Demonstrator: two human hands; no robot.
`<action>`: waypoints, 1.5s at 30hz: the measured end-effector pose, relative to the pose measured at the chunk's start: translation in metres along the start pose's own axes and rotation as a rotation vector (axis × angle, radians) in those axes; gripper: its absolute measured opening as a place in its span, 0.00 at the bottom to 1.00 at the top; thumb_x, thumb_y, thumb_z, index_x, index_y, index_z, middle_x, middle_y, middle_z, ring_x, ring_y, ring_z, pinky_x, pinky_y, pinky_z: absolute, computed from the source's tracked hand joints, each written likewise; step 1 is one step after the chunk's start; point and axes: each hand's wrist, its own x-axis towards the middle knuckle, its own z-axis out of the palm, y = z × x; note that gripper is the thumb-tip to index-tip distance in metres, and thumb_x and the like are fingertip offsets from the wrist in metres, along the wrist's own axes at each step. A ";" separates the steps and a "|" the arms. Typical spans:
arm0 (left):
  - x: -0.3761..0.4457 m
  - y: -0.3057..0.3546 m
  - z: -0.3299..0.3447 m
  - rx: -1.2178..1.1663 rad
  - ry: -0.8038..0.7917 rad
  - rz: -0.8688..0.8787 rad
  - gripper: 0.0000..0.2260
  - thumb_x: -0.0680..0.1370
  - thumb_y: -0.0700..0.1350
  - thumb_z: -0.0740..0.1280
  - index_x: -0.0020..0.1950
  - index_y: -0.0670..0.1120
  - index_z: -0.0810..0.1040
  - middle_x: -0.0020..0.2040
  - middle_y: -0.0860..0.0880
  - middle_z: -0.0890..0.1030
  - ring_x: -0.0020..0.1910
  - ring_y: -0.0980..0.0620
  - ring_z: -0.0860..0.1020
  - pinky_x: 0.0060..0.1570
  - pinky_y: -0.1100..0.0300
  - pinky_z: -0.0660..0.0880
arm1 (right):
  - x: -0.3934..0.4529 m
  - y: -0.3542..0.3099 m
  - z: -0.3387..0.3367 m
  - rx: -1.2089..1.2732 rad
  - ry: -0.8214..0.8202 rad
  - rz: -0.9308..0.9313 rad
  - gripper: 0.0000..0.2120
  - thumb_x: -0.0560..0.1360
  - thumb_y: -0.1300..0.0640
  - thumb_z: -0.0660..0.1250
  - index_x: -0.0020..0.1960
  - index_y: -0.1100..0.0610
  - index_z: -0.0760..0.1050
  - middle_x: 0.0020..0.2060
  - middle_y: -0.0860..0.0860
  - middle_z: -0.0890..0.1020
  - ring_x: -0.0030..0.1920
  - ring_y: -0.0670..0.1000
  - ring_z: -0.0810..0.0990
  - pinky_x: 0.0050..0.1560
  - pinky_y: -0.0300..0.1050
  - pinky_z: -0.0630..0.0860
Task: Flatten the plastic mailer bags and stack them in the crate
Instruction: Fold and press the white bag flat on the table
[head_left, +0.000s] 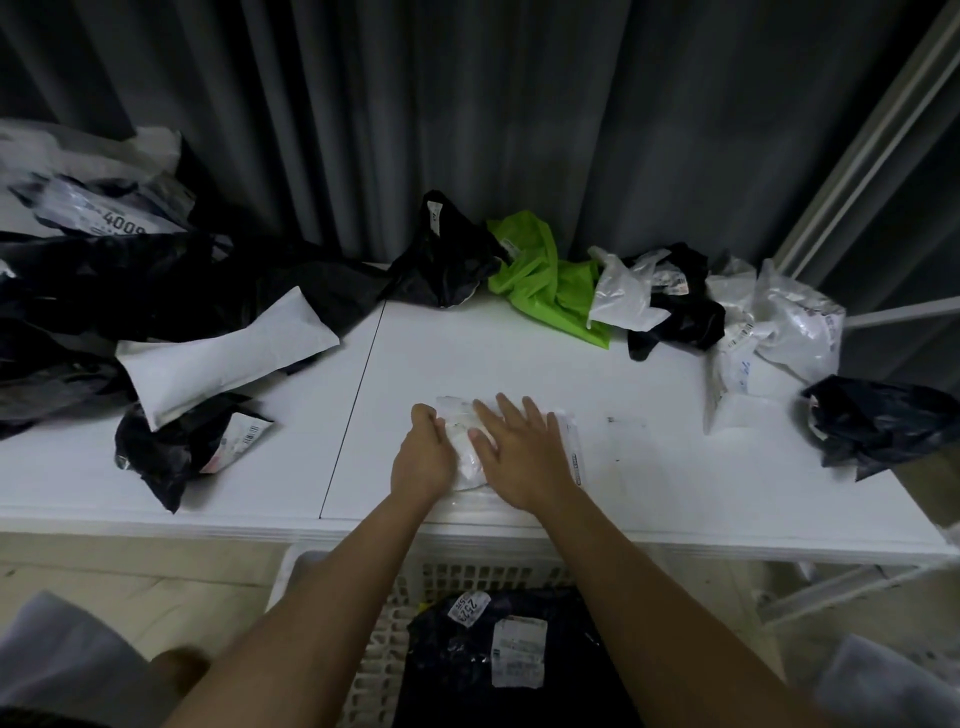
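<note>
I've got the small clear crinkly plastic mailer bag (470, 441) on the white surface (649, 467), left hand (422, 460) pinching its edge with curled fingers, right hand (522, 457) flat, so I'd smooth outward slowly.

On the table (649, 395), bags are heaped left (156, 291), behind (550, 275) and right (779, 322) of the middle mailer (467, 447), with the crate (395, 623) below the table's near edge.

Your right hand (522, 457) and left hand (423, 457) cover most of the clear mailer bag (470, 441). Your forearms hide part of the white crate (384, 644), which the bottom edge crops. The label (518, 652) there is too blurred to read.
</note>
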 end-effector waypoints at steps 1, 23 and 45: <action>0.002 -0.002 0.000 0.014 -0.006 -0.002 0.09 0.84 0.46 0.50 0.59 0.43 0.65 0.50 0.43 0.78 0.46 0.43 0.76 0.45 0.55 0.68 | 0.000 0.000 0.002 -0.016 -0.002 0.002 0.25 0.82 0.42 0.45 0.78 0.44 0.51 0.78 0.49 0.51 0.77 0.56 0.45 0.75 0.58 0.41; 0.003 0.011 0.023 0.586 -0.162 0.387 0.23 0.83 0.48 0.49 0.78 0.44 0.56 0.78 0.47 0.57 0.78 0.49 0.50 0.75 0.52 0.45 | -0.004 0.016 0.014 0.040 0.033 0.038 0.28 0.80 0.47 0.37 0.78 0.50 0.52 0.78 0.48 0.53 0.77 0.50 0.46 0.76 0.56 0.41; 0.003 0.002 0.034 0.763 -0.150 0.437 0.31 0.77 0.53 0.33 0.79 0.45 0.47 0.79 0.48 0.48 0.78 0.51 0.44 0.74 0.49 0.39 | -0.005 0.027 0.027 -0.088 0.069 0.066 0.39 0.69 0.41 0.23 0.78 0.46 0.44 0.78 0.47 0.44 0.77 0.51 0.38 0.75 0.55 0.34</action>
